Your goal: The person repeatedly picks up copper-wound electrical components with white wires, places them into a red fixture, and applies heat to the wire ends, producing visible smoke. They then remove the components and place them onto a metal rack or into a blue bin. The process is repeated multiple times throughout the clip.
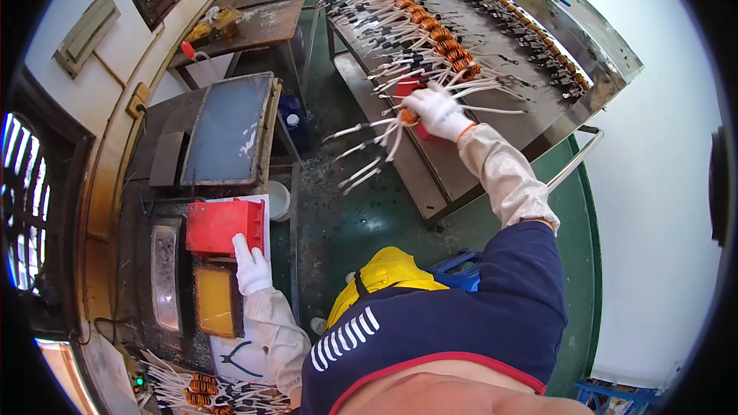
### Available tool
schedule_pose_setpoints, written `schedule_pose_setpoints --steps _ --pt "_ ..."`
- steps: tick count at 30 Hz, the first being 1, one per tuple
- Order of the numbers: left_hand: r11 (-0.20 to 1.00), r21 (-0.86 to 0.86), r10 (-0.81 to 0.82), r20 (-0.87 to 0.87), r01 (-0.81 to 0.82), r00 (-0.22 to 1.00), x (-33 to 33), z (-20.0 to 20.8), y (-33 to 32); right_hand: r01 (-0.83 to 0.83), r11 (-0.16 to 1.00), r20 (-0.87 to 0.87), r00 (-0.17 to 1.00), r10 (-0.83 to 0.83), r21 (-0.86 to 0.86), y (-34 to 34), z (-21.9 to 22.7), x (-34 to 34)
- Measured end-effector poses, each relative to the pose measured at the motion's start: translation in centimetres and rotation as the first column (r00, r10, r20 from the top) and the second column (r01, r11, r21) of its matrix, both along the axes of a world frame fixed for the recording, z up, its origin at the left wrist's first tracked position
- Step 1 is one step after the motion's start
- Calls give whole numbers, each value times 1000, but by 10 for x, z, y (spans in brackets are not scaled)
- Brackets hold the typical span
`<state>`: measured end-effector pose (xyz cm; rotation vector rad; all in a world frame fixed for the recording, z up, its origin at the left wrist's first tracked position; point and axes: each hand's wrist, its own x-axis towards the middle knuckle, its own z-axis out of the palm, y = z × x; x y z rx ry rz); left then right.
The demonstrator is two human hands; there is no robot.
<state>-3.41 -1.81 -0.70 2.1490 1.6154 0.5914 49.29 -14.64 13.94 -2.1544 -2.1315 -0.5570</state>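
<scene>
Both my hands wear white gloves. My right hand (pixel 437 111), stretched far out to the right, is closed on a coil (pixel 409 117) of copper wire with several white leads hanging from it. It is over the near end of a metal table (pixel 500 127), beside a long row of similar copper coils (pixel 442 40). Something red shows partly behind that hand. To the left, my left hand (pixel 250 267) grips the near right corner of a red plastic bin (pixel 223 224); its fingertips lie over the edge. The bin's inside is hard to make out.
Near the bin are a long metal-rimmed tray (pixel 165 273), a pan of amber material (pixel 215 301), pliers (pixel 242 359) and more coils (pixel 201 392). A grey-topped box (pixel 228 131) stands beyond. A white bucket (pixel 278 201) is beside the bench. Green floor (pixel 361 215) separates bench and table.
</scene>
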Motion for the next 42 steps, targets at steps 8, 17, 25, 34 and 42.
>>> schedule_pose_setpoints --steps 8,17,25,34,42 --pt "1000 2 -29 45 29 999 2 1 0 670 741 4 742 -671 42 -67 15 104" --pt "999 22 -37 50 36 998 0 0 0 772 629 -235 631 -740 93 -110 -46 150" --pt "999 1 -32 37 32 999 -1 2 -1 832 344 -284 490 -824 435 -105 -78 131" --pt "998 34 -59 73 57 996 -4 -11 3 898 370 -780 404 -479 238 -89 -92 124" --pt "999 -3 -52 64 52 997 -1 -3 2 877 362 -831 440 -340 316 -54 -100 148"
